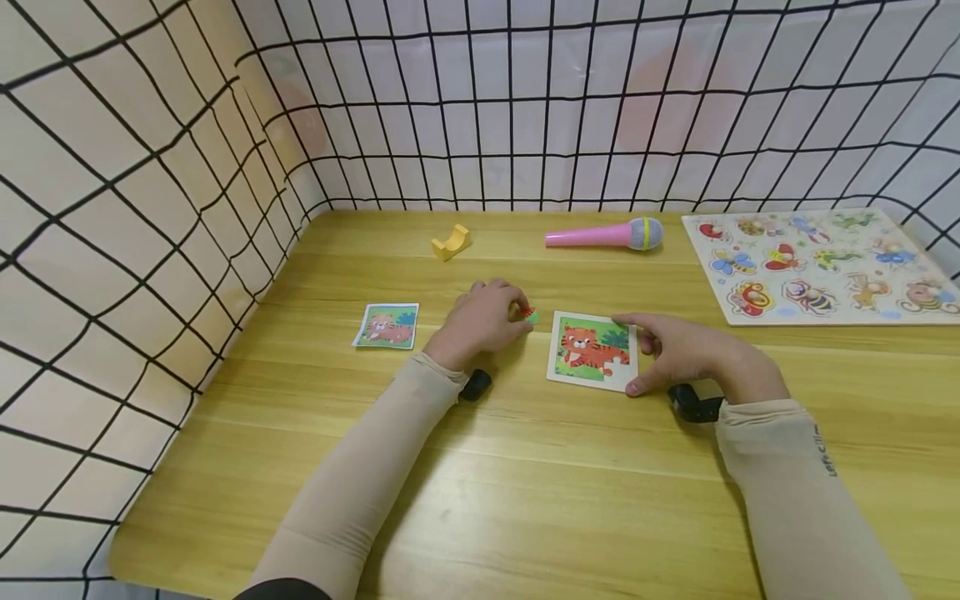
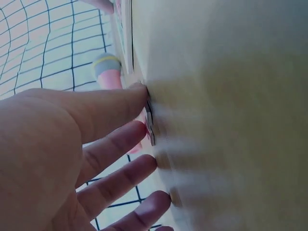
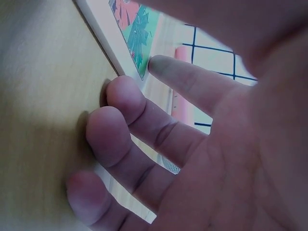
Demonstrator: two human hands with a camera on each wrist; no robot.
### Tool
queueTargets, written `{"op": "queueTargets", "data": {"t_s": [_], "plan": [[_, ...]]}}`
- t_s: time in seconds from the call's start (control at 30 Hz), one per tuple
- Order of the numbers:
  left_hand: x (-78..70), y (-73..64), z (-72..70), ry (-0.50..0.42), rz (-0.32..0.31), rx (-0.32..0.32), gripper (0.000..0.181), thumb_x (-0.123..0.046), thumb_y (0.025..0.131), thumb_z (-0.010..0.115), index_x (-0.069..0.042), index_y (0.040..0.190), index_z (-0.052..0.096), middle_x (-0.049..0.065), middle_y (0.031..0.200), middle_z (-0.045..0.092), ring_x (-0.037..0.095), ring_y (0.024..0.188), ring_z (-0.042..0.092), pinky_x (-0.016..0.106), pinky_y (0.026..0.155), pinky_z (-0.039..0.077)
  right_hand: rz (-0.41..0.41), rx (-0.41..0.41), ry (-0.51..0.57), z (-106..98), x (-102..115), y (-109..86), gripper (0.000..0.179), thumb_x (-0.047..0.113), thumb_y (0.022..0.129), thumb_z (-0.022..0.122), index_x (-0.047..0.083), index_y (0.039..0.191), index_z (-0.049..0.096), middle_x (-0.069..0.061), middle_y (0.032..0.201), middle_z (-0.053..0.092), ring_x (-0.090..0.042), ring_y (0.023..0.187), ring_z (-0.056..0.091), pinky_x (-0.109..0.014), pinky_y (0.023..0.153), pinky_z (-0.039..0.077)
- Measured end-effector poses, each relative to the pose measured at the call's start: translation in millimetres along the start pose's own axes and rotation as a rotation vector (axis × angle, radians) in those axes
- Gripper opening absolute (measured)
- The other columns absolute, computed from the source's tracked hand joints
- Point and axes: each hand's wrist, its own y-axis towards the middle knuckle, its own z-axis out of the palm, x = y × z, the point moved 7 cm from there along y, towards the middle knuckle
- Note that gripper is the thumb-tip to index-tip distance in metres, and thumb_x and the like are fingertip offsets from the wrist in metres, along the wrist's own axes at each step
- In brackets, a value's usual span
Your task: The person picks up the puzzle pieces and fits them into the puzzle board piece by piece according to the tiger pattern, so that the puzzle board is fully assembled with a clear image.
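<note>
A square tiger jigsaw puzzle lies flat on the wooden table, with a gap at the lower right of its picture. My right hand holds it by the right side, index finger at the upper corner and thumb at the lower one. The other right fingers rest on the table. Just left of the puzzle, my left hand pinches a small red and green puzzle piece between thumb and index finger. That piece is seen edge-on, close to the tabletop, in the left wrist view.
A small tiger picture card lies left of my left hand. Farther back are a yellow curved block and a pink toy microphone. An insect picture board lies at the back right. Black netting borders the table.
</note>
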Motion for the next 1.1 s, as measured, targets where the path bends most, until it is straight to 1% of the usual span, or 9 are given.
{"op": "queueTargets", "data": {"t_s": [0.2, 0.33, 0.47, 0.63, 0.8, 0.87, 0.93, 1.03, 1.1], "plan": [[-2.2, 0.2, -0.7, 0.024, -0.004, 0.022, 0.044, -0.041, 0.097, 0.067, -0.017, 0.134, 0.064, 0.004, 0.129, 0.057, 0.025, 0.111, 0.051, 0.041, 0.093, 0.044, -0.004, -0.003, -0.004, 0, -1, 0.0, 0.106, 0.031, 0.072, 0.093, 0.000, 0.154, 0.032, -0.011, 0.095, 0.042, -0.025, 0.087, 0.041, -0.038, 0.073, 0.036], [-1.6, -0.7, -0.8, 0.006, -0.006, 0.019, 0.042, -0.041, 0.096, 0.068, -0.017, 0.130, 0.068, 0.003, 0.125, 0.057, 0.025, 0.108, 0.051, 0.039, 0.090, 0.044, 0.004, -0.002, -0.002, 0, -2, 0.7, 0.107, 0.032, 0.072, 0.093, 0.001, 0.154, 0.032, -0.011, 0.095, 0.042, -0.025, 0.087, 0.041, -0.038, 0.072, 0.035], [-0.3, -0.7, -1.3, -0.014, -0.015, 0.013, 0.043, -0.041, 0.095, 0.070, -0.016, 0.129, 0.068, 0.003, 0.123, 0.058, 0.024, 0.106, 0.052, 0.039, 0.090, 0.044, 0.006, -0.001, -0.004, 0, -2, 1.2, 0.107, 0.033, 0.072, 0.093, 0.002, 0.154, 0.031, -0.011, 0.096, 0.042, -0.026, 0.087, 0.041, -0.038, 0.072, 0.036], [-0.1, 0.8, -2.3, -0.015, -0.019, 0.009, 0.045, -0.042, 0.094, 0.071, -0.015, 0.129, 0.069, 0.002, 0.121, 0.060, 0.020, 0.103, 0.055, 0.039, 0.089, 0.046, 0.001, -0.003, -0.003, 0, -2, 1.1, 0.107, 0.032, 0.072, 0.093, 0.001, 0.154, 0.032, -0.011, 0.096, 0.042, -0.026, 0.087, 0.041, -0.038, 0.073, 0.036], [-4.6, 2.0, -4.9, -0.053, -0.007, -0.018, 0.042, -0.047, 0.090, 0.073, -0.016, 0.118, 0.074, -0.003, 0.115, 0.065, 0.012, 0.100, 0.056, 0.036, 0.087, 0.047, -0.004, -0.002, -0.009, 0, -2, 0.6, 0.107, 0.033, 0.072, 0.093, 0.001, 0.154, 0.032, -0.011, 0.096, 0.043, -0.026, 0.087, 0.042, -0.038, 0.073, 0.036], [-10.2, 1.7, -4.9, -0.086, 0.015, -0.026, 0.042, -0.048, 0.089, 0.075, -0.016, 0.116, 0.075, -0.004, 0.114, 0.066, 0.011, 0.101, 0.057, 0.034, 0.087, 0.047, -0.004, -0.002, -0.013, 0, -2, 0.4, 0.107, 0.033, 0.072, 0.093, 0.001, 0.154, 0.032, -0.011, 0.096, 0.043, -0.025, 0.087, 0.042, -0.038, 0.073, 0.036], [-19.7, 0.5, -3.8, -0.106, 0.059, -0.024, 0.043, -0.048, 0.088, 0.076, -0.016, 0.118, 0.075, -0.003, 0.116, 0.066, 0.012, 0.103, 0.058, 0.032, 0.088, 0.047, -0.004, -0.002, -0.018, 0, -1, 0.3, 0.106, 0.034, 0.073, 0.092, 0.001, 0.154, 0.032, -0.011, 0.096, 0.043, -0.025, 0.086, 0.042, -0.038, 0.073, 0.036], [-38.9, -2.7, 0.3, -0.110, 0.159, 0.000, 0.044, -0.046, 0.088, 0.077, -0.016, 0.121, 0.074, -0.002, 0.119, 0.065, 0.012, 0.105, 0.058, 0.030, 0.090, 0.046, -0.011, -0.006, -0.034, 0, 0, 0.4, 0.106, 0.036, 0.073, 0.092, 0.002, 0.154, 0.033, -0.011, 0.094, 0.044, -0.025, 0.085, 0.042, -0.038, 0.072, 0.036], [-53.0, -6.0, 3.7, -0.093, 0.237, 0.024, 0.044, -0.044, 0.089, 0.077, -0.016, 0.122, 0.074, -0.002, 0.118, 0.064, 0.012, 0.103, 0.057, 0.028, 0.089, 0.046, -0.028, -0.017, -0.061, 1, 2, 0.8, 0.106, 0.040, 0.073, 0.091, 0.003, 0.154, 0.034, -0.014, 0.099, 0.047, -0.027, 0.089, 0.045, -0.041, 0.076, 0.039]]}}
